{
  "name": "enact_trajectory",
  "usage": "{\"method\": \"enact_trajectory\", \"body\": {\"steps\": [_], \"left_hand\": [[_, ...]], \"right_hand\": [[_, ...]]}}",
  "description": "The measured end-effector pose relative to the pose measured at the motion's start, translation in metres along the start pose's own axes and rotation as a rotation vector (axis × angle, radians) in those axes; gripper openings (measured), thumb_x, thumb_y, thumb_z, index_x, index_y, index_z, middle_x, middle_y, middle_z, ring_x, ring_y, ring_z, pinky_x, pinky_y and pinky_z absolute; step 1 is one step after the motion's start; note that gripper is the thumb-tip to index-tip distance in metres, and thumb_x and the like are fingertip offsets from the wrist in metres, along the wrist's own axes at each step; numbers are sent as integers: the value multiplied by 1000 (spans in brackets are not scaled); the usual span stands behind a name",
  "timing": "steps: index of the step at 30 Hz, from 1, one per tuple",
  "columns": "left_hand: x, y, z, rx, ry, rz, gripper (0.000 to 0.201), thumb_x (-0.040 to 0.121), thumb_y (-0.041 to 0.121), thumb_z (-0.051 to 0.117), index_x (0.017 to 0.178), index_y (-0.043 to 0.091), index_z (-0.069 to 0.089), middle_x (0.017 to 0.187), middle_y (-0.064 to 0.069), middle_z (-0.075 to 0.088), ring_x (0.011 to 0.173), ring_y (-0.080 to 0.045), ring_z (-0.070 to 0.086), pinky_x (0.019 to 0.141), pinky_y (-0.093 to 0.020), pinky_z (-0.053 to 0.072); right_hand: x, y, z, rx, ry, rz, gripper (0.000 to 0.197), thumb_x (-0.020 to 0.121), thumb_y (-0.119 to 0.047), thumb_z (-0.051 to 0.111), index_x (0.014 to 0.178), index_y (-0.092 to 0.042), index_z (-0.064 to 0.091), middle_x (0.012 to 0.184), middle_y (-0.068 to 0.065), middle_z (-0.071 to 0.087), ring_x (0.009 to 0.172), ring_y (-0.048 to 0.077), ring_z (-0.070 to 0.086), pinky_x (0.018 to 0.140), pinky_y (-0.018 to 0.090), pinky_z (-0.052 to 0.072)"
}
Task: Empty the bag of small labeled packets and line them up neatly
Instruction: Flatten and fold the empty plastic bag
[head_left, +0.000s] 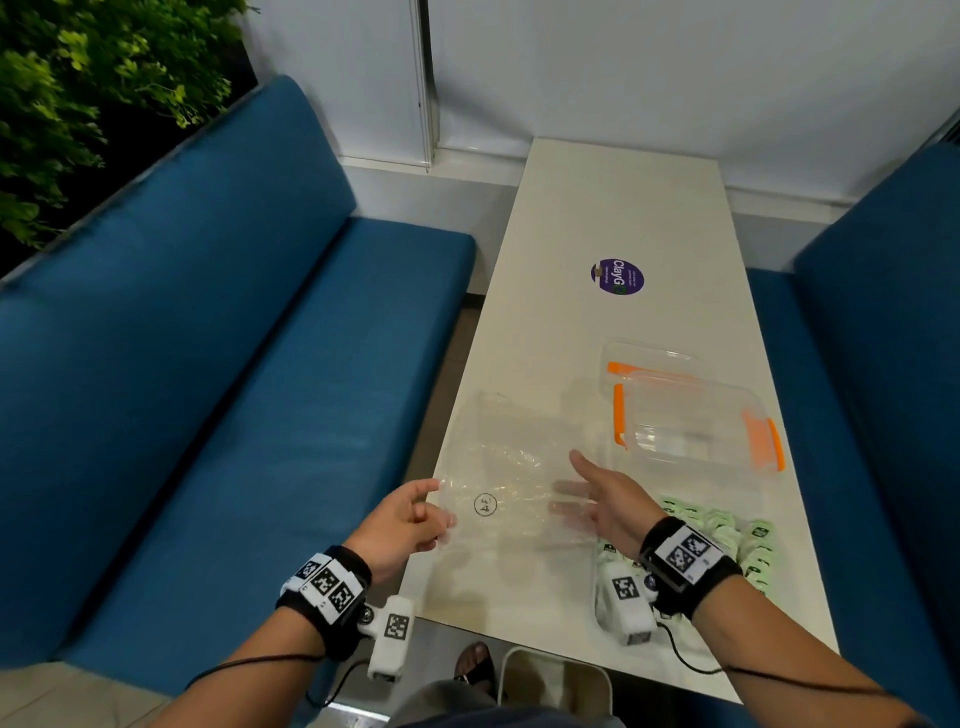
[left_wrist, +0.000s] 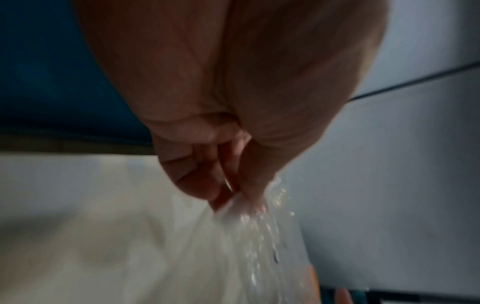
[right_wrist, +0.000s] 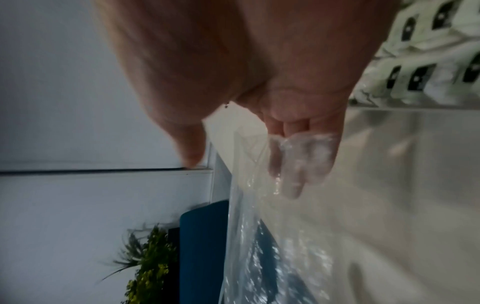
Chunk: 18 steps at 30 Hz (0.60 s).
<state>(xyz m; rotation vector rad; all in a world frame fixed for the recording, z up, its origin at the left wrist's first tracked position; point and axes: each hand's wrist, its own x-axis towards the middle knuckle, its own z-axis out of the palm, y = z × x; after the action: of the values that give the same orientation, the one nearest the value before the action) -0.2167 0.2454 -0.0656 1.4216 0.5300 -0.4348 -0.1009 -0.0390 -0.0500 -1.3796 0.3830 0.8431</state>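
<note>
A clear, empty-looking plastic bag (head_left: 511, 462) with a circled number is held up over the table's near left part. My left hand (head_left: 439, 501) pinches its near-left edge between thumb and fingers; the left wrist view shows the pinch (left_wrist: 233, 195) on the crinkled film (left_wrist: 249, 246). My right hand (head_left: 569, 480) is spread at the bag's right side, thumb up. Its straight fingers (right_wrist: 298, 164) show through the film (right_wrist: 259, 246). Several pale green labeled packets (head_left: 727, 525) lie clustered on the table under my right wrist, also visible in the right wrist view (right_wrist: 428, 78).
A clear container with orange latches (head_left: 696, 421) and its lid (head_left: 654, 358) sit beyond the packets. A purple sticker (head_left: 617, 276) marks the white table (head_left: 597, 208). Blue benches (head_left: 234, 364) flank the table on both sides.
</note>
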Motion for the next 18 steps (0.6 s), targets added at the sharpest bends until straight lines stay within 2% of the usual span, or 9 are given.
{"method": "enact_trajectory", "body": {"steps": [3, 5, 8, 10, 12, 13, 15, 17, 18], "left_hand": [[-1, 5, -5, 156, -142, -64, 54, 91, -5, 68, 136, 17, 51, 105, -14, 75, 95, -22, 69, 88, -38, 54], [2, 14, -2, 51, -96, -90, 49, 93, 3, 69, 137, 15, 51, 121, -17, 71, 100, -26, 70, 95, -43, 54], [10, 30, 5, -47, 110, 12, 50, 100, 17, 65, 144, 17, 43, 117, -12, 72, 90, -27, 71, 86, -37, 58], [13, 43, 7, 46, 182, 126, 51, 99, 8, 63, 145, 18, 43, 106, -12, 70, 75, -23, 68, 74, -31, 60], [11, 55, 6, 119, 154, 202, 55, 96, -6, 59, 143, 20, 47, 104, -14, 65, 68, -22, 65, 69, -32, 59], [8, 61, 5, 155, 109, 223, 58, 93, -12, 56, 140, 21, 51, 110, -16, 64, 67, -22, 65, 69, -34, 59], [2, 71, 2, 246, 17, 245, 62, 87, -19, 57, 135, 21, 56, 120, -15, 60, 68, -25, 66, 68, -33, 59], [-1, 77, -1, 368, -20, 257, 65, 84, -12, 66, 136, 26, 54, 123, -10, 62, 80, -27, 72, 76, -32, 61], [-1, 79, -2, 421, -24, 260, 68, 84, -6, 71, 138, 30, 52, 124, -8, 64, 91, -27, 73, 83, -34, 61]], "right_hand": [[5, 1, 2, -156, 11, -67, 29, 98, -20, 68, 119, -1, 63, 103, 12, 72, 93, 25, 74, 82, 39, 55], [4, 2, 5, -263, -51, -98, 12, 97, -7, 66, 109, -4, 66, 98, 12, 71, 90, 23, 73, 82, 38, 56], [-3, 0, 9, -402, -199, -116, 8, 96, -8, 68, 102, -3, 70, 99, 15, 73, 99, 29, 75, 86, 40, 54], [-7, -5, 12, -493, -194, -203, 16, 98, -18, 68, 103, -4, 74, 101, 16, 75, 97, 26, 75, 85, 37, 56], [-10, -13, 12, -461, -68, -308, 16, 98, -17, 68, 108, -6, 74, 98, 15, 75, 89, 24, 73, 87, 39, 58], [-11, -17, 11, -400, -10, -343, 20, 96, -12, 69, 116, -5, 70, 97, 15, 73, 87, 24, 71, 87, 40, 58], [-13, -24, 10, -316, 32, -394, 52, 92, -3, 72, 139, -12, 51, 96, 12, 69, 83, 22, 69, 83, 35, 60], [-17, -28, 9, -400, 10, -463, 89, 90, 0, 73, 153, -36, 21, 101, 7, 66, 76, 17, 68, 78, 28, 57], [-20, -31, 8, -486, -5, -498, 98, 91, -1, 72, 155, -44, 12, 104, 4, 65, 74, 15, 67, 78, 26, 56]]}}
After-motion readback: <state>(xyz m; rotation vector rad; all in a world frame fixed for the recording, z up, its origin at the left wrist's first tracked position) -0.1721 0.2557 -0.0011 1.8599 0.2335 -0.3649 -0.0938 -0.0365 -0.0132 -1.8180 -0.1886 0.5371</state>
